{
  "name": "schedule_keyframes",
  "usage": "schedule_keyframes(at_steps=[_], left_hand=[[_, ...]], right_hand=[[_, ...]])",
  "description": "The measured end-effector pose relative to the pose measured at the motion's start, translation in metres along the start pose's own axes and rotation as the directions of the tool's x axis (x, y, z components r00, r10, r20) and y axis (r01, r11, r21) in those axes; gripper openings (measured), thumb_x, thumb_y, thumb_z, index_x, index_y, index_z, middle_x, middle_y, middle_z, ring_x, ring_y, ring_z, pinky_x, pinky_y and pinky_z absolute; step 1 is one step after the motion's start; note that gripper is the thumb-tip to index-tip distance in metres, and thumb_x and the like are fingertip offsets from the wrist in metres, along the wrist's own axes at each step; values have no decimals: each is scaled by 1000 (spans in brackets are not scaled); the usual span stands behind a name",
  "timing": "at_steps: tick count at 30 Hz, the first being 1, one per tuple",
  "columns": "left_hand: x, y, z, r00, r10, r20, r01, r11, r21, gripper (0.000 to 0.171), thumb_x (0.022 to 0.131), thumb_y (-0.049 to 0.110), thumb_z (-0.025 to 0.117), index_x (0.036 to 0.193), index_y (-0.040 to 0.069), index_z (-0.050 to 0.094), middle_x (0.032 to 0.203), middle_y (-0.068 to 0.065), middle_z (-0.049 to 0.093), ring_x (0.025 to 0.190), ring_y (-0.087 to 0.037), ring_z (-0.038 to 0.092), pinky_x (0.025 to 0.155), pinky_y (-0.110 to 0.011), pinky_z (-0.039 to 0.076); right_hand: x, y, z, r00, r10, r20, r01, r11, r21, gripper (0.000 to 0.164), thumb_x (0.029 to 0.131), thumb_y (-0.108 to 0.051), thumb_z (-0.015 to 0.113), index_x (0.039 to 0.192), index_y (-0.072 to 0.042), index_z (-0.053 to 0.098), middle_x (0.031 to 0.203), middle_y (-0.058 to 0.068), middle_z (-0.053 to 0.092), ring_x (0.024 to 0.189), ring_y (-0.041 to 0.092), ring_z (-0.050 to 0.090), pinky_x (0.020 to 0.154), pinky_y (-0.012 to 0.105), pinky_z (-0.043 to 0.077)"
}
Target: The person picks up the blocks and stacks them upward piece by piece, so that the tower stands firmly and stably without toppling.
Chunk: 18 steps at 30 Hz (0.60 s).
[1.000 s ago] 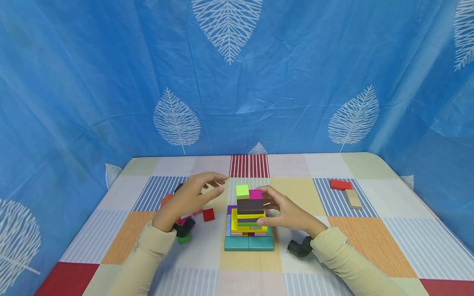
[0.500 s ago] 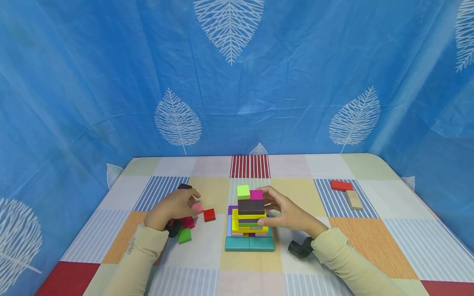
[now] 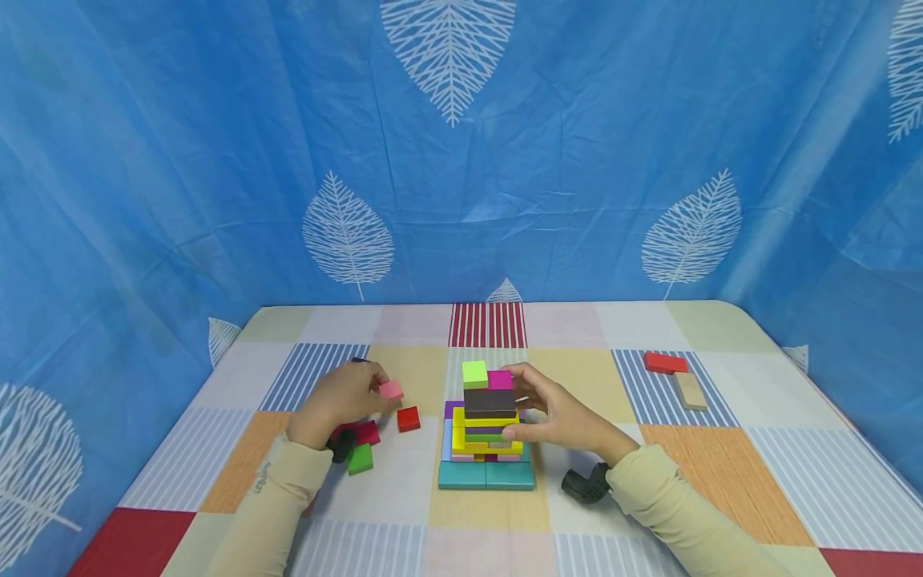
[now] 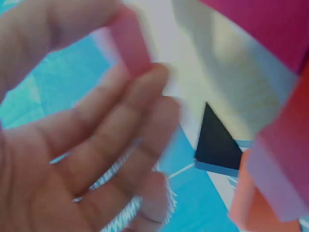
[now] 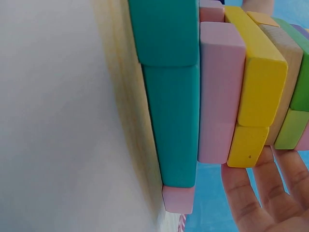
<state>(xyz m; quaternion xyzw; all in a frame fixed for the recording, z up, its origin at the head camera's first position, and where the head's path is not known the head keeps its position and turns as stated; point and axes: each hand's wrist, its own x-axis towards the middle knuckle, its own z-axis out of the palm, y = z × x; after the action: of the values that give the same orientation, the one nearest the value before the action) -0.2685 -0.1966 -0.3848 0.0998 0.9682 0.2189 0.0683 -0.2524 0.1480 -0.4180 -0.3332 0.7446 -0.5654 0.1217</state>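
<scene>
A stepped tower of stacked coloured wooden blocks stands on a teal bottom layer at mid-table. My right hand holds its right side, thumb at the front and fingers against the far end. A lime block and a magenta one top the dark brown block. Left of the tower, my left hand pinches a small pink block between thumb and fingertip; the left wrist view is blurred there. Its other fingers lie spread in that view.
Loose blocks lie around the left hand: red, green, crimson, black and orange. A red block and a plain wooden block lie at the right. A blue curtain hangs behind.
My left hand has moved from beside the tower down and left to the loose blocks and taken hold of the pink one. The right hand has stayed on the tower.
</scene>
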Motion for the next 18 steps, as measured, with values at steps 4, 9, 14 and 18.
schedule_keyframes(at_steps=[4, 9, 14, 18], left_hand=[[1, 7, -5, 986, 109, -126, -113, 993, -30, 35, 93, 19, 85, 121, 0, 75, 106, -13, 75, 91, -29, 66, 81, -43, 61], [-1, 23, -9, 936, 220, -276, -244, 968, -54, 38, 97, 25, 82, 129, 5, 75, 116, -13, 74, 104, -34, 67, 86, -47, 60], [-5, 49, -13, 873, 308, -378, -387, 909, -153, 36, 96, 24, 83, 127, 6, 76, 114, -9, 75, 104, -30, 65, 86, -47, 57], [-6, 72, -13, 843, 375, -385, -472, 860, -195, 35, 95, 22, 84, 125, 6, 76, 114, -7, 75, 105, -27, 64, 89, -46, 56]], right_hand=[[0, 0, 0, 1000, 0, 2, 0, 1000, 3, 71, 95, -17, 85, 152, 0, 46, 139, 17, 63, 126, 26, 64, 107, 30, 54], [0, 1, 0, 1000, -9, 6, 9, 1000, 4, 72, 95, -17, 85, 152, 1, 45, 139, 17, 63, 126, 20, 64, 107, 30, 53], [0, 2, 0, 1000, -10, 6, 10, 1000, 4, 71, 95, -17, 85, 152, 1, 45, 138, 18, 63, 125, 19, 65, 107, 30, 54], [0, 1, 0, 1000, -8, 6, 8, 1000, 6, 71, 95, -16, 84, 152, 1, 45, 138, 18, 63, 125, 24, 65, 106, 30, 54]])
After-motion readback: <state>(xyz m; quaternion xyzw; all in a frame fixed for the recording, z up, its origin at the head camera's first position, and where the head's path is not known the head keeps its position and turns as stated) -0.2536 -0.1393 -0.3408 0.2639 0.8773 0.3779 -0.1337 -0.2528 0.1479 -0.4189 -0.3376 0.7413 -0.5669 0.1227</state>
